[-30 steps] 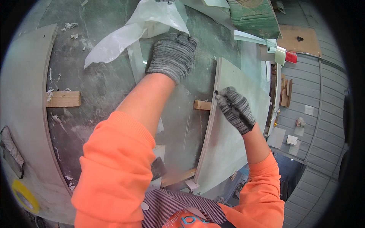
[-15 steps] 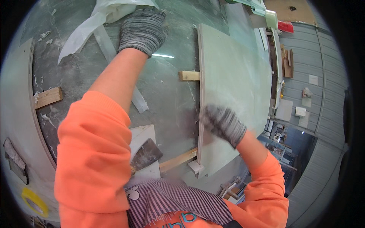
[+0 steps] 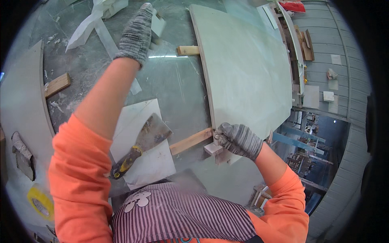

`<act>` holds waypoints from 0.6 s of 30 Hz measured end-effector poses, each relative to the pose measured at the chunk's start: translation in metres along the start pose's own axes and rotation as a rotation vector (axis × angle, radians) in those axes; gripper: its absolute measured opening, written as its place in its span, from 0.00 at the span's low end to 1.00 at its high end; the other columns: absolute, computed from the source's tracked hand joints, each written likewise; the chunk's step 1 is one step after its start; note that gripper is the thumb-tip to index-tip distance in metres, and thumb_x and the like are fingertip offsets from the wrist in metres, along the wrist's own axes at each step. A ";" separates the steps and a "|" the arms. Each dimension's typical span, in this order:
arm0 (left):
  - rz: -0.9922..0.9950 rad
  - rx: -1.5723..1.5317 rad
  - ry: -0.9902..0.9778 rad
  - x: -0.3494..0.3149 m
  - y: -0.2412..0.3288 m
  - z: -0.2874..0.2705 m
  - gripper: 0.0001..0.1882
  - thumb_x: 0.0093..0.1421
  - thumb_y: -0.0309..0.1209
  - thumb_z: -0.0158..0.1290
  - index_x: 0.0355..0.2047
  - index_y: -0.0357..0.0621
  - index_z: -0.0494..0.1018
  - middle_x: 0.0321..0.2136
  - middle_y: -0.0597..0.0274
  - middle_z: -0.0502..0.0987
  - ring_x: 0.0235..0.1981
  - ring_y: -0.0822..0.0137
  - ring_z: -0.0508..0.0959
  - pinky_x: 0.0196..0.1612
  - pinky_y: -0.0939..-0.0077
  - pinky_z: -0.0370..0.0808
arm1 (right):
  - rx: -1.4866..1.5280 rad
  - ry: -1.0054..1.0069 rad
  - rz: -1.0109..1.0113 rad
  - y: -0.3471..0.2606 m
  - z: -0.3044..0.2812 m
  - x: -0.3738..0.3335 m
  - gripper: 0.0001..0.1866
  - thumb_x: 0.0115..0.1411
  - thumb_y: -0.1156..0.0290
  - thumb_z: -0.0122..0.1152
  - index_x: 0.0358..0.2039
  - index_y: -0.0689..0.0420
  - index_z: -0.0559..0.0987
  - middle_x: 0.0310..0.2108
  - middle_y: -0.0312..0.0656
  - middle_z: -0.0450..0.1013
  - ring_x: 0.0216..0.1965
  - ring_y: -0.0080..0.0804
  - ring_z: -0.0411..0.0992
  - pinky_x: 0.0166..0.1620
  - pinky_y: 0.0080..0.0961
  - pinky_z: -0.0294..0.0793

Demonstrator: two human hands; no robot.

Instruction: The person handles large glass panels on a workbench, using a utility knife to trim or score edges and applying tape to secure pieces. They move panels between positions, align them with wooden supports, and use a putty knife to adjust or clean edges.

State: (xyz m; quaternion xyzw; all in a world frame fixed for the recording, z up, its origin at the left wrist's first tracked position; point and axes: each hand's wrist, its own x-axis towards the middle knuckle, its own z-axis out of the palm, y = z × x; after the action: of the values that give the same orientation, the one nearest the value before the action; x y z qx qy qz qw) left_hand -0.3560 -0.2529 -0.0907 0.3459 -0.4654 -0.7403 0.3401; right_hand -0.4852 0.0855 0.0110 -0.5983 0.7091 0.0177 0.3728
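My left hand, in a grey striped glove, is stretched over the grey slab, closed around a small pale block that shows beside its fingers, slightly blurred. My right hand, gloved alike, is closed at the near left corner of a large pale green panel. Whatever its fingers hold, if anything, is hidden. Wooden strips stick out from under that panel's left edge. Below the corner sits a small white block. A wide scraper with a black and yellow handle lies on white sheets.
A crumpled white plastic strip lies on the grey slab at the far left. Another pale panel rests on a wood piece at left. Near it are a grey cloth-like piece and a yellow tape roll.
My left hand has shifted slightly left, and the pale block now shows. The right hand, blurred before, is now closed at the panel's corner. The view has shifted, uncovering the scraper's handle.
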 end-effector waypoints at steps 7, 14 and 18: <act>0.203 0.444 -0.528 -0.158 0.024 0.045 0.17 0.60 0.40 0.55 0.43 0.42 0.75 0.34 0.59 0.79 0.33 0.65 0.81 0.33 0.68 0.79 | 0.243 0.287 -0.102 0.054 0.034 0.007 0.06 0.64 0.70 0.53 0.36 0.59 0.72 0.27 0.46 0.74 0.30 0.44 0.75 0.33 0.31 0.76; 0.044 1.296 -0.663 -0.304 -0.043 0.098 0.15 0.57 0.42 0.55 0.36 0.44 0.75 0.33 0.55 0.79 0.38 0.58 0.80 0.38 0.62 0.75 | 0.056 0.165 -0.300 0.054 0.036 0.005 0.06 0.63 0.73 0.55 0.39 0.60 0.73 0.31 0.39 0.72 0.29 0.32 0.72 0.36 0.26 0.77; 0.238 1.403 -0.462 -0.313 -0.073 0.122 0.13 0.53 0.33 0.54 0.38 0.45 0.75 0.31 0.55 0.77 0.36 0.54 0.77 0.41 0.58 0.75 | 1.328 0.010 0.094 0.049 0.034 0.014 0.03 0.65 0.75 0.53 0.36 0.60 0.74 0.33 0.40 0.72 0.36 0.30 0.72 0.39 0.20 0.77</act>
State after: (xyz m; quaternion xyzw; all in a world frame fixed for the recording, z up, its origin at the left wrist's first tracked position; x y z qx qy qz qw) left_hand -0.3053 0.0853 -0.0569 0.2645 -0.9223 -0.2816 0.0109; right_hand -0.5100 0.1037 -0.0417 -0.2103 0.5964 -0.4093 0.6577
